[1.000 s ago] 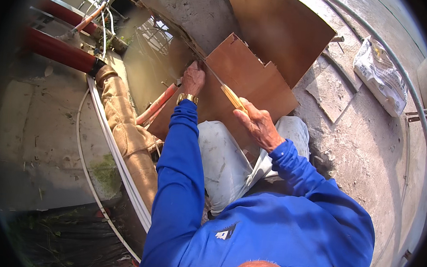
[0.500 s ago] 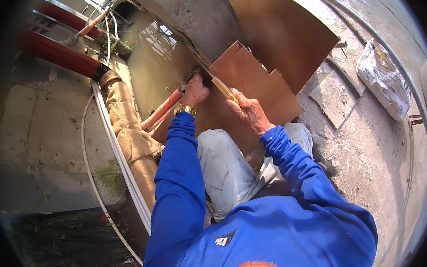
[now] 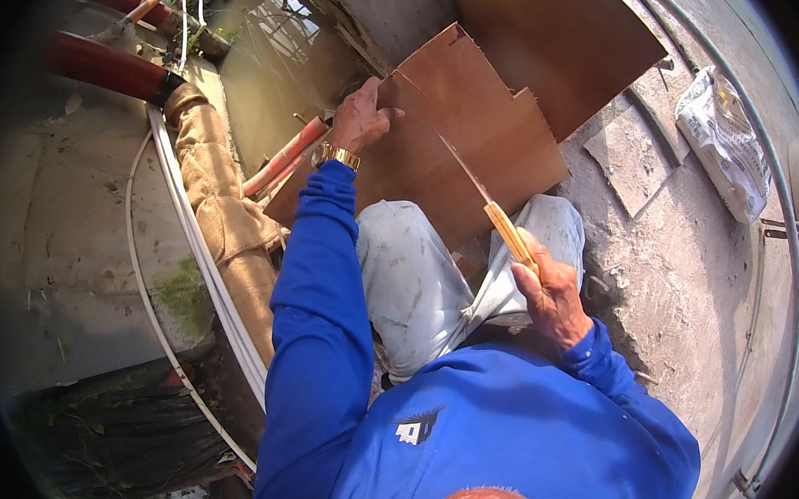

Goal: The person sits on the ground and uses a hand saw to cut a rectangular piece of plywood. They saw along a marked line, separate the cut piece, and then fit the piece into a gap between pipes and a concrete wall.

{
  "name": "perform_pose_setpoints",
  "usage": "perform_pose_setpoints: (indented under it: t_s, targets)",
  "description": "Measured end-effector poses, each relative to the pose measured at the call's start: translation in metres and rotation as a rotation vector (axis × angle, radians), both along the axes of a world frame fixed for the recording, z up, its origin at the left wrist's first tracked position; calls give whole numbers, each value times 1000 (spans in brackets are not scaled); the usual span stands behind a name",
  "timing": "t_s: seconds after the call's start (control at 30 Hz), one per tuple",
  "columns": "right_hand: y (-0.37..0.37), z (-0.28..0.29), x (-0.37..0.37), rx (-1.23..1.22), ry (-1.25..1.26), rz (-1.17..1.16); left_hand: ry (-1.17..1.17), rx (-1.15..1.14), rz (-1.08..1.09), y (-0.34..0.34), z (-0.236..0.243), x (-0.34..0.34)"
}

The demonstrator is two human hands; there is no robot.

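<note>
My right hand [image 3: 554, 296] is closed round the yellow handle of a handsaw [image 3: 505, 227], in front of my right knee. Its narrow blade, seen almost edge-on, slants up and left across a brown plywood sheet [image 3: 491, 132]. The sheet has a stepped notch on its right side and lies in front of my knees. At the sheet's upper left edge, my left hand [image 3: 360, 119] grips the plywood, thumb toward the blade's far end. A gold watch [image 3: 336, 157] is on that wrist.
A larger brown panel [image 3: 558, 49] lies beyond the sheet. Orange pipes [image 3: 286, 160] and a burlap-wrapped pipe [image 3: 208, 160] run at left, beside white conduits [image 3: 206, 265] and murky water. A white sack [image 3: 724, 146] and a flat offcut [image 3: 624, 163] lie on rough concrete at right.
My right hand has drawn the handsaw back toward me and to the right, baring more of its blade. My left hand has shifted slightly up along the sheet's edge.
</note>
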State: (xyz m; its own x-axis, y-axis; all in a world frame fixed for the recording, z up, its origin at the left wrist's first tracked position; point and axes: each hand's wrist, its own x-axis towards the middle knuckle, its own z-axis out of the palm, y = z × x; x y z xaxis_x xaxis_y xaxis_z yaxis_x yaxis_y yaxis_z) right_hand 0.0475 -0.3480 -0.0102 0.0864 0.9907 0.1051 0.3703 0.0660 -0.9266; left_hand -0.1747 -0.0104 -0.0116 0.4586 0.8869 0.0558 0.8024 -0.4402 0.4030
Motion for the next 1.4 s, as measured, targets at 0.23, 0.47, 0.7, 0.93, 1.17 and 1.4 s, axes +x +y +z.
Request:
perform_pose_setpoints:
  t_s: [0.23,0.47,0.7,0.93,1.17,1.4]
  targets:
    - [67,9,-15,150,-88,25,96,20,74,14,-1,-7]
    - [168,-116,-44,634,-116,-78,149,243,-27,48,-25,-1]
    - [36,-23,-3,74,-15,-9,-11,-32,30,19,-7,-7]
    - [140,-21,-20,216,-88,95,22,53,29,12,-6,3]
    - [228,-82,-44,532,-62,34,47,301,-274,57,-47,-16]
    - [61,-31,-16,163,-102,-16,8,-21,-3,28,-17,-4]
